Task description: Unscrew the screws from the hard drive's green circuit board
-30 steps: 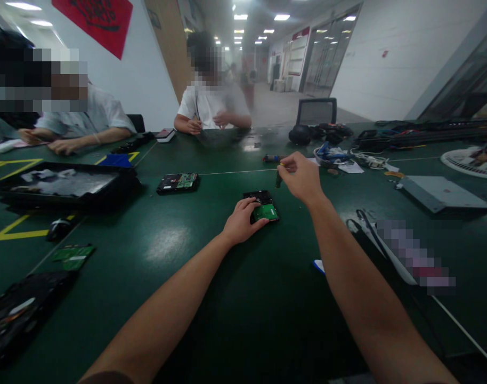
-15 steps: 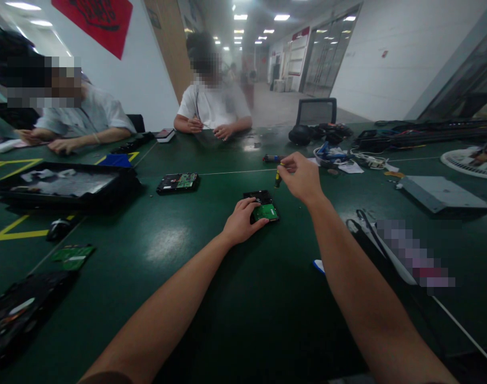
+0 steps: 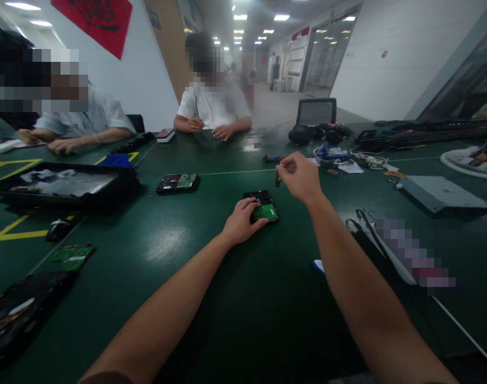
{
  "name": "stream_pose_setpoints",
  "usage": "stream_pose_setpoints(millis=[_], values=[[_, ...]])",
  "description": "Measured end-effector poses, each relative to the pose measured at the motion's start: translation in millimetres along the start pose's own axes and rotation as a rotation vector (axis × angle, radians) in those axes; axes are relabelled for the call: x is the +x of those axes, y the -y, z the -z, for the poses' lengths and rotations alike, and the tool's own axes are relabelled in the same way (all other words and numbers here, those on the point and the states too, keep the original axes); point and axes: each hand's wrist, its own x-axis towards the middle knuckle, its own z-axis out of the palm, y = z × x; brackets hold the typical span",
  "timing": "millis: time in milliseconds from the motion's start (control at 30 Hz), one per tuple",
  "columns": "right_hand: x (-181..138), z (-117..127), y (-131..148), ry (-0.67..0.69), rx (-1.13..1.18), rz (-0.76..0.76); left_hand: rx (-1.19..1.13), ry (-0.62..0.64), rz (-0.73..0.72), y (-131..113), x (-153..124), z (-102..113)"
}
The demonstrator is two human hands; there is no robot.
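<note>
A black hard drive (image 3: 263, 205) with a green circuit board on top lies on the green table (image 3: 179, 250) in front of me. My left hand (image 3: 241, 220) rests on its near left side, fingers curled over the edge, holding it down. Just above and to the right, my right hand (image 3: 301, 176) pinches the top of a small dark screwdriver (image 3: 277, 179) with a yellow band. The tool hangs point down above the drive's far right corner.
A second hard drive (image 3: 178, 182) lies to the left. A black tray (image 3: 59, 184) with parts sits further left, loose green boards (image 3: 72, 255) nearer me. Cables and tools (image 3: 335, 154) crowd the far right, beside a grey flat case (image 3: 439, 193). Two people sit across the table.
My hands have hardly moved; the screwdriver has only shifted slightly in my right fingers. The person straight across has lowered a hand onto the table.
</note>
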Motion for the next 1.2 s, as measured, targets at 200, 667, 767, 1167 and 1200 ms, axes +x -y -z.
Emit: stream_pose_setpoints(millis=[200, 667, 767, 1167, 1200], values=[[1.2, 0.6, 0.1, 0.029, 0.008, 0.035, 0.000, 0.001, -0.002, 0.5, 0.0, -0.4], [0.5, -0.2, -1.5, 0.028, 0.024, 0.053, 0.003, -0.005, -0.004, 0.0, 0.4, -1.0], [1.1, -1.3, -3.4, 0.023, 0.013, 0.059, 0.012, -0.012, -0.010, 0.2, 0.4, -1.5], [1.0, -0.3, -2.3, 0.021, 0.015, 0.043, 0.008, -0.008, -0.011, 1.0, 0.3, -1.4], [1.1, -0.4, -2.5, 0.025, 0.013, 0.047, 0.008, -0.010, -0.012, 0.9, 0.3, -1.5]])
